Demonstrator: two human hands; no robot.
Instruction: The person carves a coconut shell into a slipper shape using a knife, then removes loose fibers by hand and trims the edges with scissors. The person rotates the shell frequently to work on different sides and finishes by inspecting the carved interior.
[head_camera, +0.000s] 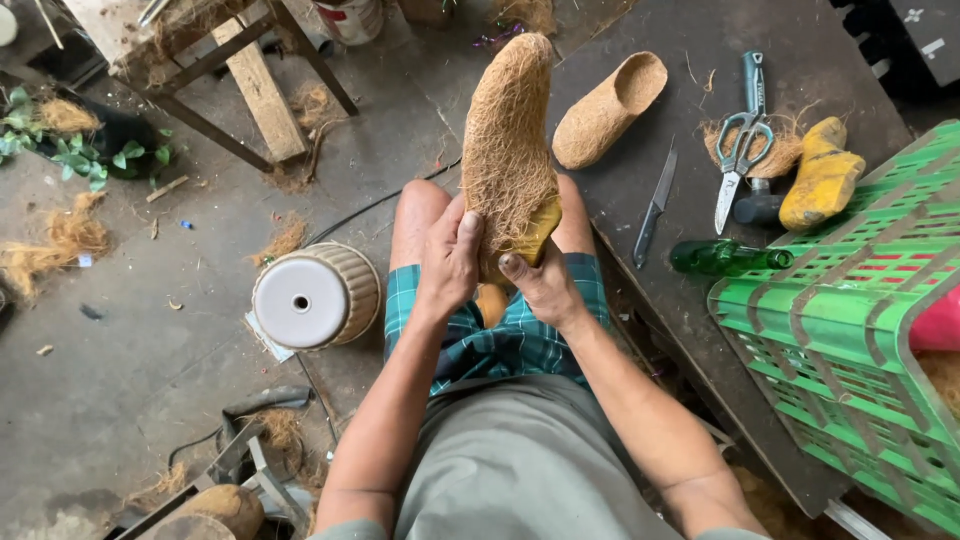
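The person sat with both hands raised over the knees, working a coconut-fibre shoe cover (507, 150) stretched over a yellow shoe form (530, 238). The left hand (449, 262) was wrapped around the lower left side of the fibre cover, fingers closed on it, thumb lying up along the fibre. The right hand (543, 285) gripped from below and right, thumb pressed on the exposed yellow end of the form. Both grips were firmly shut on the same piece, which stood tilted upward and away from the body, above the lap.

Judgement: the step in hand appeared to be seating or pressing the fibre around the heel end of the form. A further move would call for steady counter-pressure from the left hand while the right worked the loose edge, since the fibre there looked ragged.

To the right, the dark table (700, 60) carried a finished fibre slipper (610, 108), a knife (655, 207), scissors (742, 140) lying on a tuft of fibre, a second yellow form (822, 175) and a green glass bottle (728, 257) lying on its side. The knife lay near the table's near edge, just beside the right knee. A green plastic crate (850, 330) crowded the right side. To the left, an overturned white pot (312, 297) lay on the concrete floor (150, 330), near the left knee. Open room for moving lay mainly ahead and to the left.
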